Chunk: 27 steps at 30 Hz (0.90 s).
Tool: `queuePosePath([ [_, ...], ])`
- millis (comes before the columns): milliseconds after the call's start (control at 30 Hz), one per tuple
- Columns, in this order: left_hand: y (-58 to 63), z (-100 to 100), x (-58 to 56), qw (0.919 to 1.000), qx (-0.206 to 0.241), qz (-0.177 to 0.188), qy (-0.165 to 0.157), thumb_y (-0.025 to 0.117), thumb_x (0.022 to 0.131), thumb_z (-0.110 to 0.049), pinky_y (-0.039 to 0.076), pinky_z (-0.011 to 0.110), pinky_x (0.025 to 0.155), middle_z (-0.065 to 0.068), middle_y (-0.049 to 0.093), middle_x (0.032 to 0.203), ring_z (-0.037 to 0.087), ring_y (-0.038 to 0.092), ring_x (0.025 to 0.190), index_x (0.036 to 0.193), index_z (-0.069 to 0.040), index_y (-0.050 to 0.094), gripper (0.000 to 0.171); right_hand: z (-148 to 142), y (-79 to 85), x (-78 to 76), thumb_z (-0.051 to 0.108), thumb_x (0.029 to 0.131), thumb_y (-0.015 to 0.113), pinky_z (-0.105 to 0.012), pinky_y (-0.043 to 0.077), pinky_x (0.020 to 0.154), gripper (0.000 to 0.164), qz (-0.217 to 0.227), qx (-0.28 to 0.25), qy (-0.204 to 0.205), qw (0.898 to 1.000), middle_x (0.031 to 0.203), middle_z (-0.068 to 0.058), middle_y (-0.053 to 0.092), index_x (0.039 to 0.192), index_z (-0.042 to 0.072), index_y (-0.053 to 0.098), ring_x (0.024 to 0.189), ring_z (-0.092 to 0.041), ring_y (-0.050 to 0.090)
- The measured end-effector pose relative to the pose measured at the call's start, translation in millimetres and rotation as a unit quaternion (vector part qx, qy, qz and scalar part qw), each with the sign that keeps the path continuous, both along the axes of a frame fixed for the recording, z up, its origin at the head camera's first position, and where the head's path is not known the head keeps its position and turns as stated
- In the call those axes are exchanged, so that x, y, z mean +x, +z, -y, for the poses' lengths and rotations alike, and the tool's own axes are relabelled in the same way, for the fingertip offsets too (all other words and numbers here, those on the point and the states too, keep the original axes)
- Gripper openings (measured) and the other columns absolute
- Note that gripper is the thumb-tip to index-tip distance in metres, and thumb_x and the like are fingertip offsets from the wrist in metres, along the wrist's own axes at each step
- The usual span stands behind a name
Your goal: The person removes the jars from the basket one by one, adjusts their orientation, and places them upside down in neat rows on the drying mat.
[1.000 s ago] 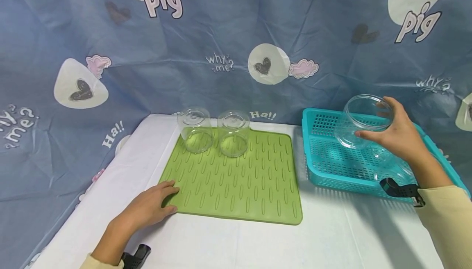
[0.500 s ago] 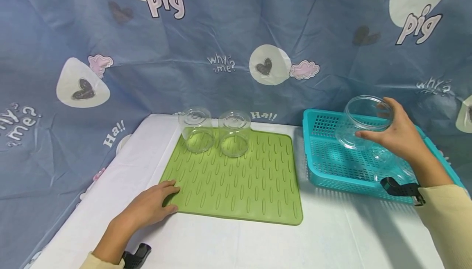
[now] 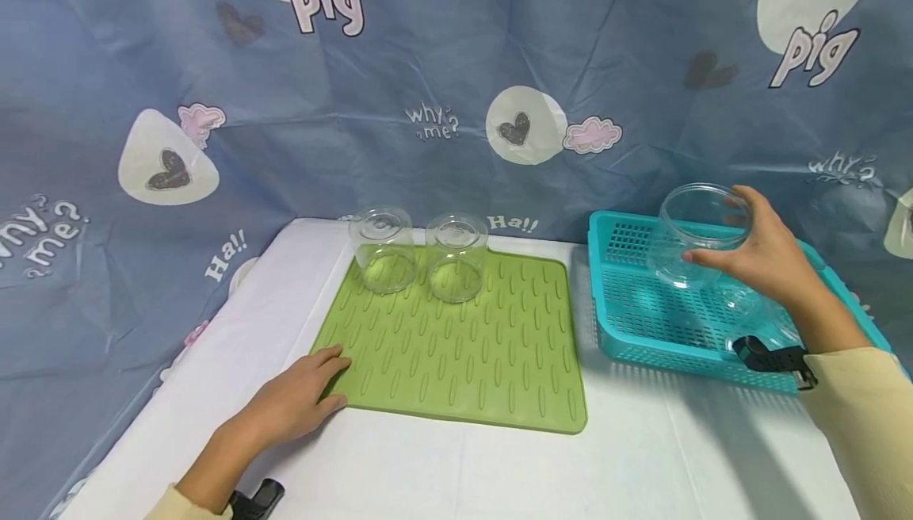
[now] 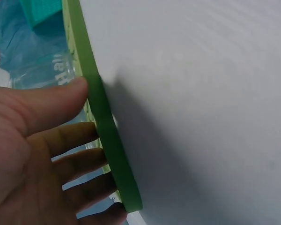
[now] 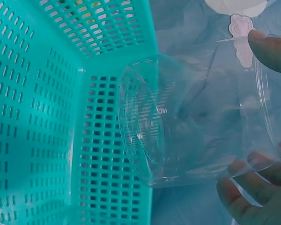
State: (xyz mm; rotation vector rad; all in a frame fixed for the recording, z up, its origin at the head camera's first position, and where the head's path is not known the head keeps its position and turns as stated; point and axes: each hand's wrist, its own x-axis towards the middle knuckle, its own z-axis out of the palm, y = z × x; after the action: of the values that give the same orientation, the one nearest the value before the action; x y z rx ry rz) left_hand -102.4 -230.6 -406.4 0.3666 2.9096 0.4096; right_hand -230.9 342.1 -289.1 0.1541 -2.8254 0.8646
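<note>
Over the teal basket (image 3: 663, 352) in the head view, my right hand (image 3: 766, 254) grips a clear plastic jar (image 3: 678, 254), thumb in front and fingers behind its rim. Its round opening faces up; the right wrist view shows the transparent wall of the jar (image 5: 201, 126) between thumb and fingers. My left hand (image 3: 296, 397) rests at the front left corner of a green ridged mat (image 3: 456, 357), with its fingers spread along the mat's edge in the left wrist view. Two clear jars (image 3: 386, 254) (image 3: 456, 266) stand upside down, side by side, at the mat's back left.
More clear containers (image 3: 766, 326) lie in the basket's right part, partly hidden by my right arm. A white cloth (image 3: 528, 472) covers the table. Directly behind the mat and basket hangs a blue printed curtain (image 3: 428, 171).
My right hand and the jar have shifted very slightly left over the basket. The left hand stays at the mat's corner. The head view has turned a little.
</note>
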Motion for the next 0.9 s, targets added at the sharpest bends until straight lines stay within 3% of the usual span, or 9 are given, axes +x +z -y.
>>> queuePosePath([
  [667,1.1,-1,-3.9,0.9998,-0.016,-0.012,-0.005,0.072,0.089,-0.028,0.045,0.062,0.106,0.023,0.049,0.148,0.047,0.047,0.134,0.134,-0.002,0.058,0.054,37,24.1,-0.3,0.041,0.075,0.086,-0.076,0.032,0.1,0.127,0.0,0.027,0.033,0.999,0.159,-0.025,0.03,0.16,0.014,-0.004,0.141,-0.052,0.03],
  [900,3.7,-4,-3.2,0.9999,-0.015,-0.001,-0.005,0.071,0.09,-0.026,0.044,0.062,0.106,0.023,0.048,0.148,0.047,0.047,0.135,0.134,-0.002,0.058,0.052,65,27.0,5.2,0.038,0.073,0.088,-0.072,0.037,0.1,0.127,-0.015,0.013,0.054,0.998,0.156,-0.027,0.031,0.159,0.011,-0.002,0.14,-0.048,0.034],
])
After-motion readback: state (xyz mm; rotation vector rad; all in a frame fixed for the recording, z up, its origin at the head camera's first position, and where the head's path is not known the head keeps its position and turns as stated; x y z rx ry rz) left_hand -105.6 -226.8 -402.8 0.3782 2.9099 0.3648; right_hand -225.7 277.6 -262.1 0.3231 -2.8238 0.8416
